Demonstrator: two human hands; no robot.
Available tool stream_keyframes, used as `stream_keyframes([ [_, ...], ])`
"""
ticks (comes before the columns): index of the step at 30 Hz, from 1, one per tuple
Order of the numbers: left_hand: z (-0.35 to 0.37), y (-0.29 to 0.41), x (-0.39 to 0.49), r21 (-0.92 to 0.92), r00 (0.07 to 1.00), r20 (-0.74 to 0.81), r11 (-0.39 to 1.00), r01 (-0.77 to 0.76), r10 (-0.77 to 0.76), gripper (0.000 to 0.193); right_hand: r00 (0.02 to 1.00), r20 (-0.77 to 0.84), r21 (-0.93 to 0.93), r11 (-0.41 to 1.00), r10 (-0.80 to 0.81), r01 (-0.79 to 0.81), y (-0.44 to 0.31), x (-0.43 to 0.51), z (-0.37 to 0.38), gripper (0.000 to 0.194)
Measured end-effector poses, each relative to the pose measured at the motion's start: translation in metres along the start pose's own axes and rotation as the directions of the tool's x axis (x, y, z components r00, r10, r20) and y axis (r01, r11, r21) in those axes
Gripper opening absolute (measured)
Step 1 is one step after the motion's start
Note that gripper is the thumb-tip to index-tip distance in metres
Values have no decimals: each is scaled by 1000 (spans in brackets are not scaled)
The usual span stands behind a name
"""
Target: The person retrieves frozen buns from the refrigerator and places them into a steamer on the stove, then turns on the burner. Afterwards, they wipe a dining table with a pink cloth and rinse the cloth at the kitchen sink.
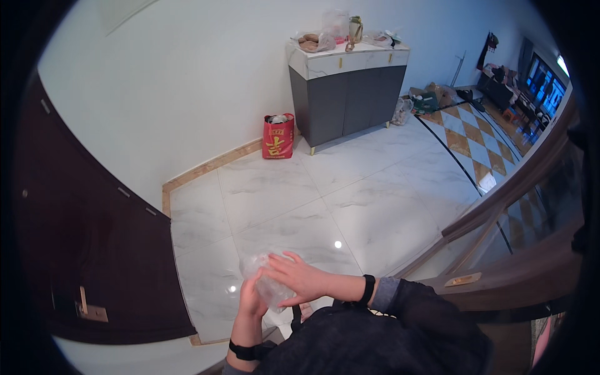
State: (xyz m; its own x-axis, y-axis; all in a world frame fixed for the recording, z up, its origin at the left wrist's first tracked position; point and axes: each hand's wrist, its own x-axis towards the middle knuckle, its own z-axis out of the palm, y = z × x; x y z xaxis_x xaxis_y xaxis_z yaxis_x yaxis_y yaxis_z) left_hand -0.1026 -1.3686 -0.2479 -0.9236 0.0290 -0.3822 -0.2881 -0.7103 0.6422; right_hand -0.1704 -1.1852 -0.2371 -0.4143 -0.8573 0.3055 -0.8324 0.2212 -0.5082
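Close in front of my body, both hands hold a crumpled clear plastic bag (pixel 274 293). My left hand (pixel 253 296) grips it from the left and below, and part of that hand is hidden behind the plastic. Across its upper right side lies my right hand (pixel 300 279), fingers spread over the plastic and thumb lower down. Whether anything is inside the bag cannot be made out. Black bands circle both wrists.
A grey cabinet (pixel 349 101) with a marble-look top bears bags and a bottle. Beside it stands a red bag (pixel 278 140). A dark door (pixel 103 243) is at left, a wood-framed glass sliding door (pixel 497 225) at right. White tiles (pixel 281 206) cover the floor.
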Motion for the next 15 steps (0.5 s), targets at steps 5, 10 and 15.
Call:
stream_keyframes([
  [5,23,20,121,52,991,-18,990,130,-129,34,983,12,-91,979,182,-180,74,19,-23,90],
  [10,37,38,241,38,983,-23,982,185,-184,37,981,-44,-32,981,189,-190,169,45,-64,87],
  [15,70,77,339,-67,961,-158,973,221,-229,33,987,-121,-102,988,104,-117,278,119,-100,73],
])
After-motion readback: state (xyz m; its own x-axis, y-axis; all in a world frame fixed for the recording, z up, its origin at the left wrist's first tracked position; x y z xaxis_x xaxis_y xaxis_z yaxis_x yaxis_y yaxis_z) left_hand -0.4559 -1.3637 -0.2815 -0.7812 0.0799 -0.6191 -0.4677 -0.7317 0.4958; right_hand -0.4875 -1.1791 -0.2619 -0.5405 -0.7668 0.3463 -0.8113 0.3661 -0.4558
